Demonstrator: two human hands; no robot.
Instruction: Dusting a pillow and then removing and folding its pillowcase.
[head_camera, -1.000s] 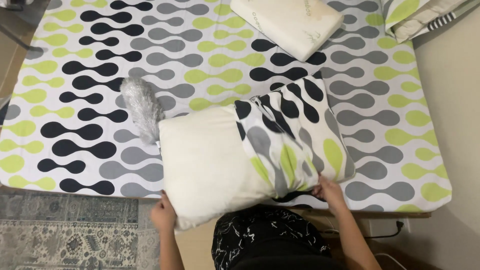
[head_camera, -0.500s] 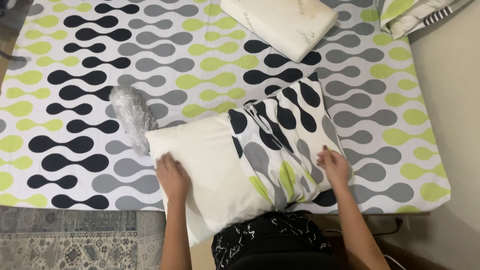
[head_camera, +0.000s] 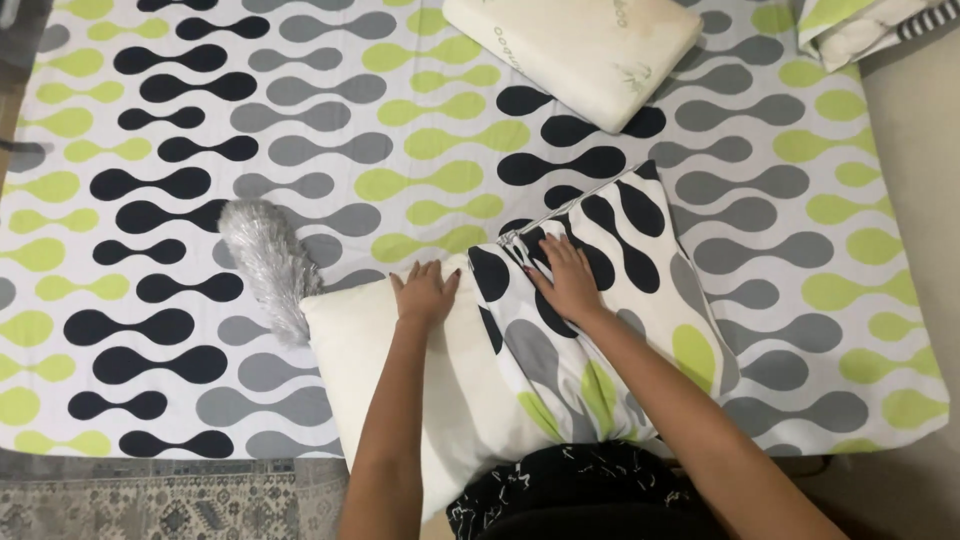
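On the bed (head_camera: 150, 130), a silver duster (head_camera: 268, 262) lies left of the pillow (head_camera: 400, 370). Left hand (head_camera: 424, 292) presses flat on its bare half; right hand (head_camera: 566, 278), fingers spread, rests on the pillowcase (head_camera: 620, 300). Best to pin the pillow firmly and draw the case evenly.

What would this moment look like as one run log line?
left hand: flat on white pillow | right hand: on patterned pillowcase, half over pillow | place: bed
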